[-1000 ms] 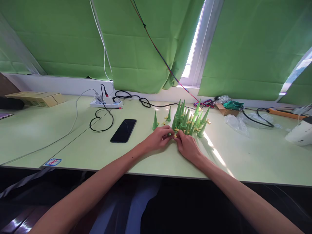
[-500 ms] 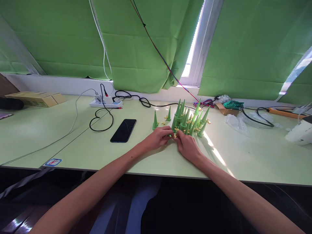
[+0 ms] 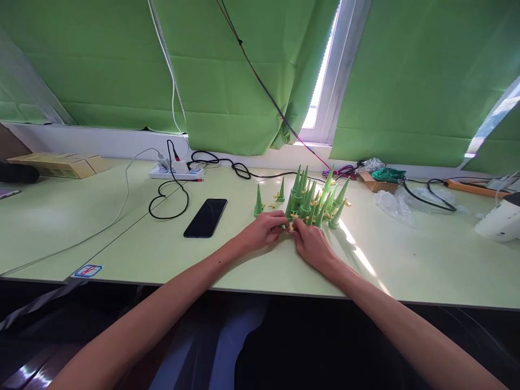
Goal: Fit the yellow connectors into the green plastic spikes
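Near the middle of the smooth, pale green table [image 3: 406, 260], my left hand [image 3: 266, 228] and right hand [image 3: 312, 238] meet almost fingertip to fingertip. My left fingers are pinched together on a green piece [image 3: 283, 225], and my right thumb and fingers are clamped on a small yellow tap [image 3: 291, 228]. Just beyond them stands a tight cluster of green spikes [image 3: 306, 197], hard-looking tapered cones on collared bases, some leaning; to its left, two more cones [image 3: 259, 203] stand upright. Left of my hands lies a flat, glossy phone [image 3: 206, 218]; far right, crinkled clear plastic [image 3: 394, 207] sits near a cardboard box [image 3: 379, 183]. My left fingers hide nearly all of the green piece, the cluster's cones overlap too much to count, and the right edge cuts off a white device [image 3: 498, 222]
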